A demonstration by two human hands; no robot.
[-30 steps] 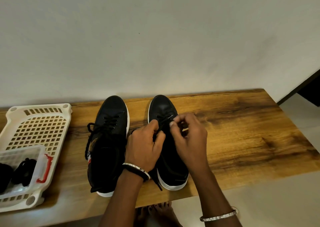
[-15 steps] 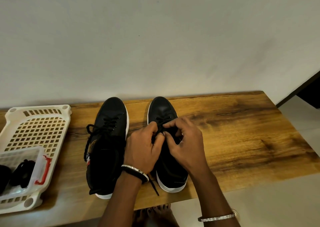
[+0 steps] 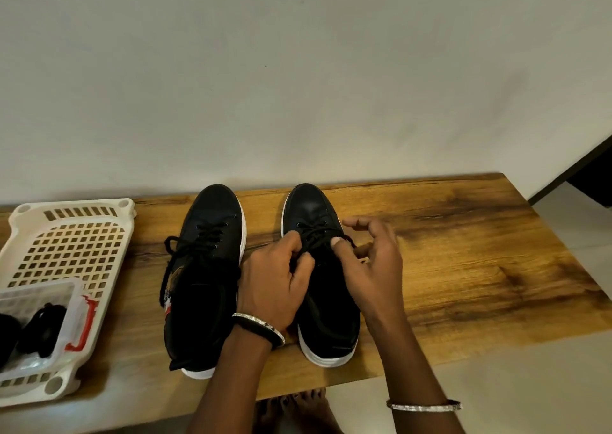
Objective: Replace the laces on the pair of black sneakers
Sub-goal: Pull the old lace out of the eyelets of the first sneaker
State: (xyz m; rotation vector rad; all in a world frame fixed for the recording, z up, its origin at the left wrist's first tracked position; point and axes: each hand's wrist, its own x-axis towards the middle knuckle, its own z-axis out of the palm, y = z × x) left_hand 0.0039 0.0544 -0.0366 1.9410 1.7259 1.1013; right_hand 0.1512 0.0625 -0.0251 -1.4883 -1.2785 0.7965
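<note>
Wooden bench (image 3: 463, 268) (plain wall (image 3: 298, 69) behind)

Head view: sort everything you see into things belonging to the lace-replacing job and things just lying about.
Job: right-side sneaker, its black lace, left-side sneaker, left hand and right hand, both pinching that lace.
Lying about: white basket, clear tub holding dark items.
</note>
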